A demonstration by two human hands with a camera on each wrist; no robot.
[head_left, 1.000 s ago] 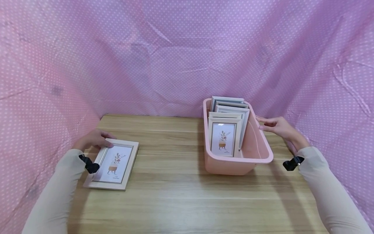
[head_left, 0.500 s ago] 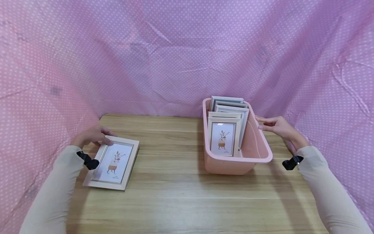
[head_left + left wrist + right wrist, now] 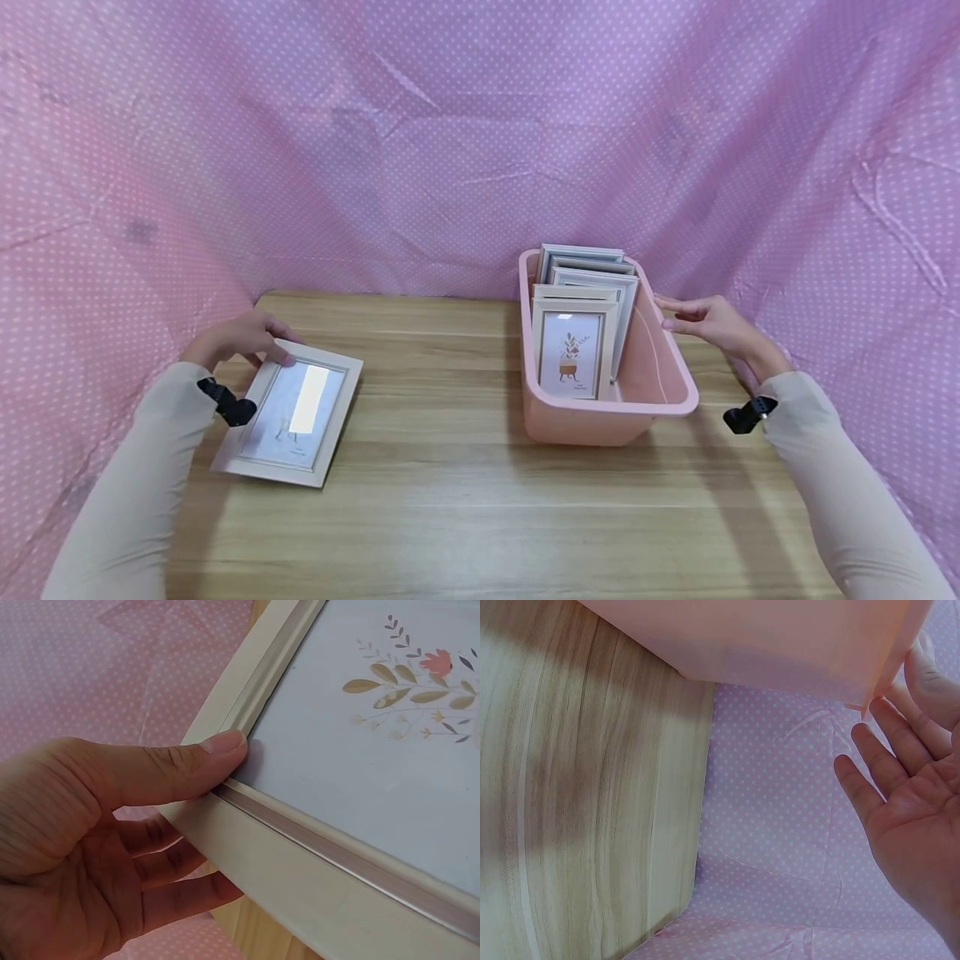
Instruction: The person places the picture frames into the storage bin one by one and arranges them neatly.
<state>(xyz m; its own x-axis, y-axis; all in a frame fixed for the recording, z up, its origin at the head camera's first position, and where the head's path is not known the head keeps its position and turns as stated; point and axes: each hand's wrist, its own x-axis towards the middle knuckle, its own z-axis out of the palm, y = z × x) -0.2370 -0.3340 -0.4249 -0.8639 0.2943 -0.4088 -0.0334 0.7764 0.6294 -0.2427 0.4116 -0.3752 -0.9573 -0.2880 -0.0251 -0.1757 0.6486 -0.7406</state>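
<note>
At the left of the table, my left hand [image 3: 243, 337] pinches the far left corner of a cream picture frame [image 3: 341, 408]. In the left wrist view the thumb [image 3: 187, 766] presses on the frame's face and the other fingers are beneath it. The frame is tilted, its far end raised, and a bright glare covers part of its plant print. On the right stands a pink plastic bin [image 3: 592, 425] with several picture frames [image 3: 573, 350] upright inside. My right hand [image 3: 716, 327] touches the bin's right rim, its fingers mostly straight in the right wrist view.
A wooden table [image 3: 435, 500] lies under everything. Pink dotted cloth [image 3: 465, 150] hangs close behind it and on both sides. The bin's right part shows bare inner wall beside the upright frames.
My left hand has raised the far end of the picture frame, and glare has come over its print. The right hand stays at the bin's rim.
</note>
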